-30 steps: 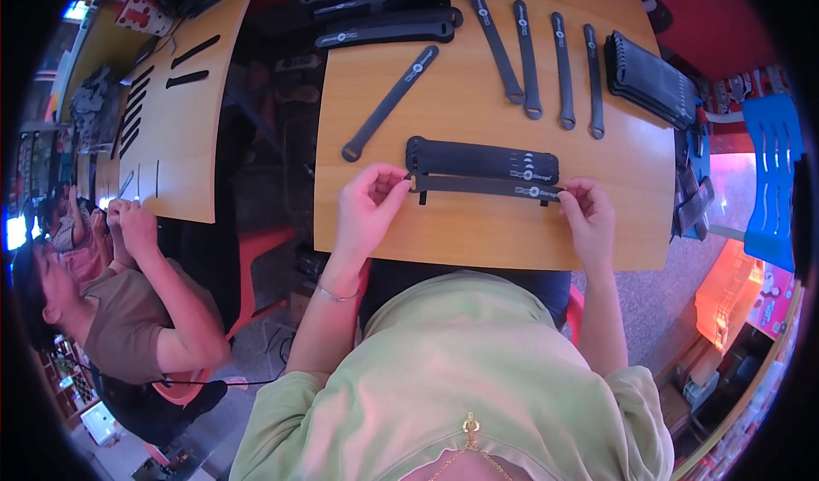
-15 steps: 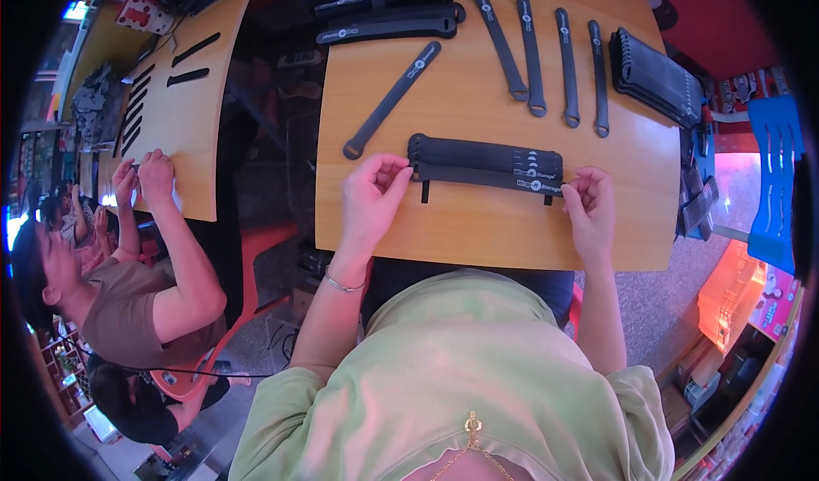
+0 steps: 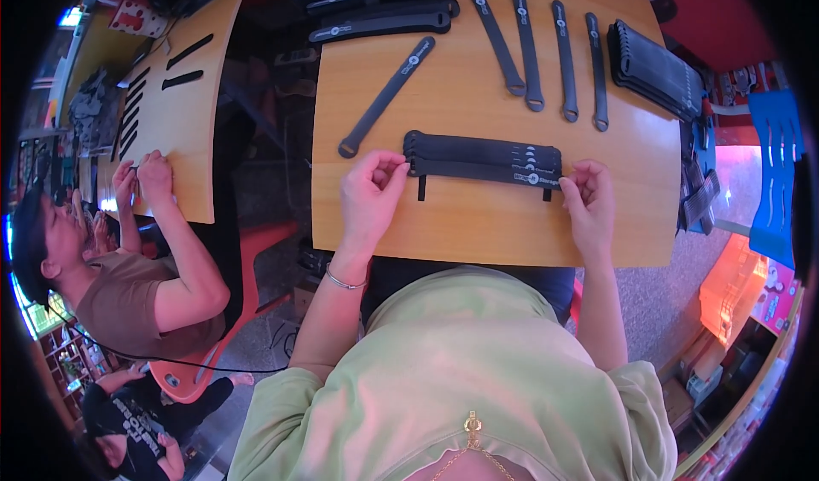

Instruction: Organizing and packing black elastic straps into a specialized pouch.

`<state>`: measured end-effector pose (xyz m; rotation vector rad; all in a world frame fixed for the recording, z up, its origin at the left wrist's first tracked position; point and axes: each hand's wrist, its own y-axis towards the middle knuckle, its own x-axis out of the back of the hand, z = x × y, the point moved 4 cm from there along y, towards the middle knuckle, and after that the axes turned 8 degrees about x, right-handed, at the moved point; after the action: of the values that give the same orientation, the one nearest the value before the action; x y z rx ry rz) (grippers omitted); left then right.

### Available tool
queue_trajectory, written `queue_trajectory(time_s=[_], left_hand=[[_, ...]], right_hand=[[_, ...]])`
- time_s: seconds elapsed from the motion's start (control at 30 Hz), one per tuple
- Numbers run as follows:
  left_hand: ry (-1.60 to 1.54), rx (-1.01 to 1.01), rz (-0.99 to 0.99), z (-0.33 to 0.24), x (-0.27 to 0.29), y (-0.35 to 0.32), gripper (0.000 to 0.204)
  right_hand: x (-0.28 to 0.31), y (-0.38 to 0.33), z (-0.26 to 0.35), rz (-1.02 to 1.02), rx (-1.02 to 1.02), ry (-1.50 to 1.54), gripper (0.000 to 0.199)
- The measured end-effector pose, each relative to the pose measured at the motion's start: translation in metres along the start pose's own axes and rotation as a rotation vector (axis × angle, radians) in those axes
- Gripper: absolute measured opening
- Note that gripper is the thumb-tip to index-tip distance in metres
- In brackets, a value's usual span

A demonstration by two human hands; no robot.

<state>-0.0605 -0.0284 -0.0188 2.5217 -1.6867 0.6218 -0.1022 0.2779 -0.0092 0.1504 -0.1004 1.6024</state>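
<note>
A neat stack of dark grey straps (image 3: 478, 146) lies crosswise on the table in front of me, their rounded ends lined up. Along its near edge runs one more strap (image 3: 478, 172), overlapping the stack. My left hand (image 3: 372, 198) pinches that strap's left end between thumb and fingers. At its right end, my right hand (image 3: 590, 201) has thumb and fingertips closed on the tip. Two short black strips, a left one (image 3: 421, 190) and a right one (image 3: 547, 195), stick out toward me from below the stack.
Single straps lie farther off, one slanted (image 3: 388, 95) at left and several, including one (image 3: 560, 63), at right. Bundled straps (image 3: 380, 27) sit at the far left, another pile (image 3: 655, 71) at the far right. A co-worker (image 3: 128, 285) sits at the neighbouring table (image 3: 183, 122).
The held strap has shifted slightly away from me, lying more over the stack. Both hands stay at its ends. The view has tilted a little.
</note>
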Motion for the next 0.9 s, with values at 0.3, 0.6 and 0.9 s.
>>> queue_trajectory(time_s=[0.3, 0.6, 0.9], left_hand=[[0.022, -0.022, -0.026, -0.0015, -0.0009, 0.0007, 0.006], [0.010, -0.034, -0.037, -0.0016, -0.0019, -0.0014, 0.006], [0.019, -0.027, -0.030, -0.0040, -0.0020, -0.0017, 0.006]], right_hand=[[0.0001, 0.0016, 0.0021, 0.000, -0.010, -0.007, 0.025], [-0.0016, 0.0034, -0.0022, -0.008, 0.015, -0.069, 0.029], [-0.0040, 0.0035, 0.0008, -0.038, 0.069, -0.199, 0.028]])
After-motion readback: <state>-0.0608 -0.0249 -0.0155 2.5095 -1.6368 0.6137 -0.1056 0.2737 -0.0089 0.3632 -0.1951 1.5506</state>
